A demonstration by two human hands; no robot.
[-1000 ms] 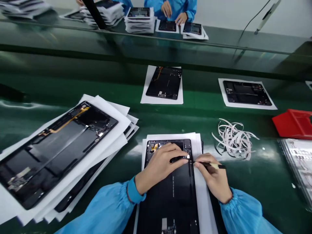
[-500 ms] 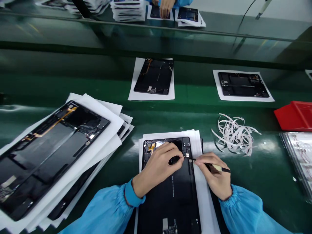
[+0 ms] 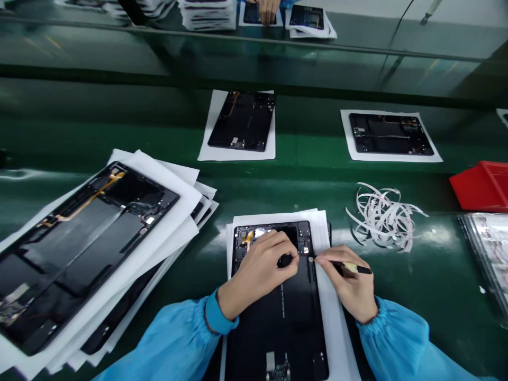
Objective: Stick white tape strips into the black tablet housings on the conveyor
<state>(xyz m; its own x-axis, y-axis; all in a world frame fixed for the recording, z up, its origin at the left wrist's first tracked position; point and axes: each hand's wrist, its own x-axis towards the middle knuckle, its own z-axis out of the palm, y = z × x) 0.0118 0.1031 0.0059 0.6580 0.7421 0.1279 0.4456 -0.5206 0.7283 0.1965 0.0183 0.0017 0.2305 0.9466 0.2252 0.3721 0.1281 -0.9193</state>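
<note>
A black tablet frame [image 3: 283, 323] lies on white paper sheets [image 3: 329, 312] right in front of me. My left hand [image 3: 257, 272] rests on its upper part with fingers curled, pinching a small black part [image 3: 286, 260] against the frame. My right hand [image 3: 349, 283] is closed on thin tweezers [image 3: 345, 265], whose tip touches the frame's right edge beside a small round piece [image 3: 310, 259]. Both arms wear blue sleeves.
A stack of tablet frames on paper [image 3: 91, 238] sits at the left. Two more frames on sheets [image 3: 242, 123] [image 3: 391, 135] lie on the green belt beyond. A heap of white strips [image 3: 381, 217], a red tray [image 3: 482, 185] and a clear bag [image 3: 490, 248] are at the right. Another person's hand [image 3: 268, 9] works across the far shelf.
The view has tilted down a little. My left fingers have curled tighter over the small black part, and the tweezers' tip has stayed at the frame's right edge.
</note>
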